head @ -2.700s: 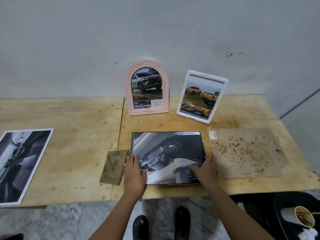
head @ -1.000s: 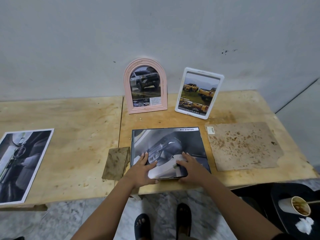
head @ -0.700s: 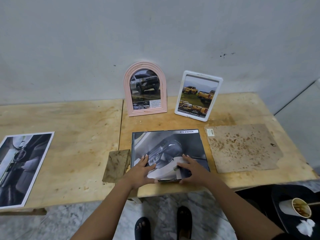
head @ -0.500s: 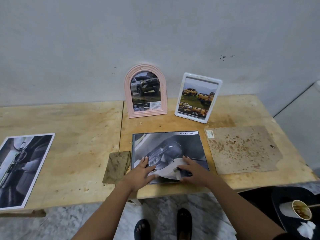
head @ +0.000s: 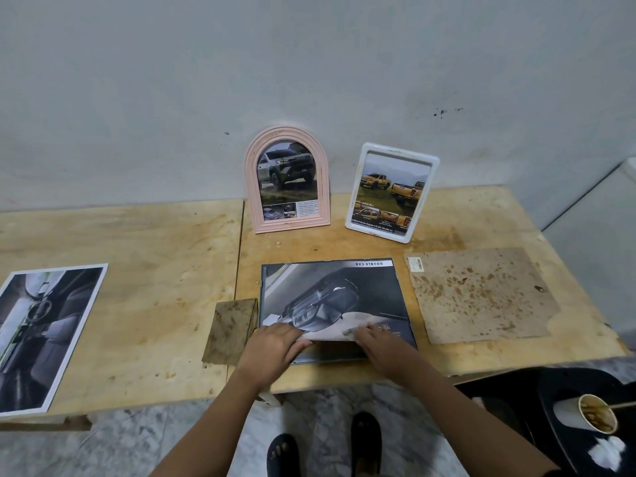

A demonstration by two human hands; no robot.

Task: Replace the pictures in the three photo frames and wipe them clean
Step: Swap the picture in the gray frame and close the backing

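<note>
I can read only "DOUBLE CAB", upside down to me, on the white strip (head: pixel 370 263) at the one o'clock corner of the dark car picture (head: pixel 330 290) lying flat before me; the small print in the pink arched frame (head: pixel 292 224) and the white frame (head: pixel 378 232) is illegible.

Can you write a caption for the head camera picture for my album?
Left hand and right hand lift the car picture's near edge off the flat frame.

My left hand (head: pixel 272 351) and right hand (head: pixel 380 346) cover the near edge of the dark car picture (head: pixel 330 297); my fingertips there are hidden. The loose print (head: pixel 41 332) runs off the left edge. The caption in the pink frame (head: pixel 252 187) is too small to read.
</note>
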